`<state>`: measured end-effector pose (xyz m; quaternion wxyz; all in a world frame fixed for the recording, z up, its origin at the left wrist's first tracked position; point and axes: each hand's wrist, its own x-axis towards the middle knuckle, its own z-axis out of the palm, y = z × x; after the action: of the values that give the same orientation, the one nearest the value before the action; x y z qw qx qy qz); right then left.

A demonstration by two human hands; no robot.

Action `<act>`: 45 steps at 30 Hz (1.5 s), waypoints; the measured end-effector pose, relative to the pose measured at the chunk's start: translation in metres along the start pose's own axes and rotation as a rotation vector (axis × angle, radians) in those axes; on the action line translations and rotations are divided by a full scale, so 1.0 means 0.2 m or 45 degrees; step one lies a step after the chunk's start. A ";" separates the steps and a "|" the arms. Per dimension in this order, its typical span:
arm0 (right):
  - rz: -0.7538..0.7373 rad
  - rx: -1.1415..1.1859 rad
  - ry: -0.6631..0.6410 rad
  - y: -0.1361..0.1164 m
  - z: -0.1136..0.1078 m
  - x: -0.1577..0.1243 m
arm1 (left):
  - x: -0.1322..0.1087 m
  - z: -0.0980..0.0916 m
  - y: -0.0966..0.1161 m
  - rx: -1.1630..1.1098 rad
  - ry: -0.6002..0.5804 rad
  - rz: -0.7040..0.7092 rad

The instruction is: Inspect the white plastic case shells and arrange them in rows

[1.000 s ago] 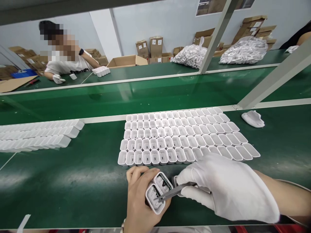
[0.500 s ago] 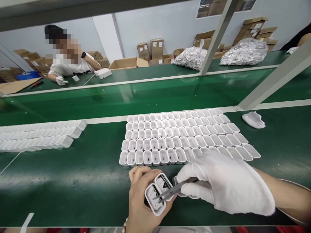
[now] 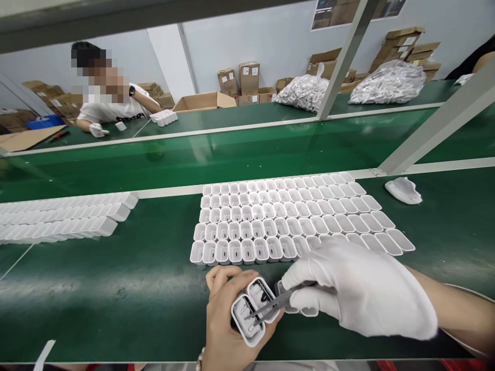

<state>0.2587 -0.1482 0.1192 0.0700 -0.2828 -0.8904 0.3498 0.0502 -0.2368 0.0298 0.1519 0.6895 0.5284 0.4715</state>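
Note:
My bare left hand (image 3: 232,314) is closed around two white plastic housings (image 3: 247,340) held side by side, their open ends facing me. Dark and white parts show inside both. A white glove covers my right hand (image 3: 356,291), which pinches a pair of grey tweezers (image 3: 276,304). The tweezer tips reach into the nearer housing, slightly apart; whether they grip a part in there I cannot tell. Just under my gloved fingers sit a few more white housings (image 3: 309,312), partly hidden. Behind both hands, rows of open white housings (image 3: 247,250) stand on the green bench.
More rows of white housings (image 3: 93,226) lie at the left. A crumpled white glove (image 3: 404,190) rests at the right, near a slanted metal post (image 3: 425,129). Across the divider (image 3: 174,159), a co-worker (image 3: 116,111) sits by an open carton (image 3: 204,101) and bags of small parts (image 3: 389,85).
The held housings and my left hand have shifted very slightly down and right. The tweezers stay inside the nearer housing, with hardly any movement of my right hand.

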 end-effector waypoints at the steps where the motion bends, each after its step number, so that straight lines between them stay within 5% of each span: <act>1: 0.022 0.122 -0.016 0.01 -0.01 0.01 | 0.00 0.00 0.00 -0.006 0.006 0.006; 5: 0.078 0.420 -0.081 0.03 -0.03 0.04 | -0.01 0.01 0.00 -0.056 0.052 0.014; 20: -0.309 -0.792 0.226 -0.01 0.04 -0.03 | 0.00 0.00 0.00 0.015 0.044 -0.011; 30: -0.375 -0.909 0.453 -0.05 -0.02 -0.04 | -0.01 0.03 -0.01 -0.069 0.113 -0.019; 42: -0.215 -0.679 0.124 -0.05 -0.03 -0.02 | -0.01 0.02 -0.01 -0.033 0.057 0.017; 45: -0.232 -0.735 0.189 -0.05 -0.03 -0.04 | -0.01 0.00 -0.01 0.055 -0.025 0.001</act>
<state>0.2631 -0.1549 0.1300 0.0827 -0.2347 -0.9671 0.0534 0.0498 -0.2369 0.0277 0.1420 0.6974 0.5366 0.4533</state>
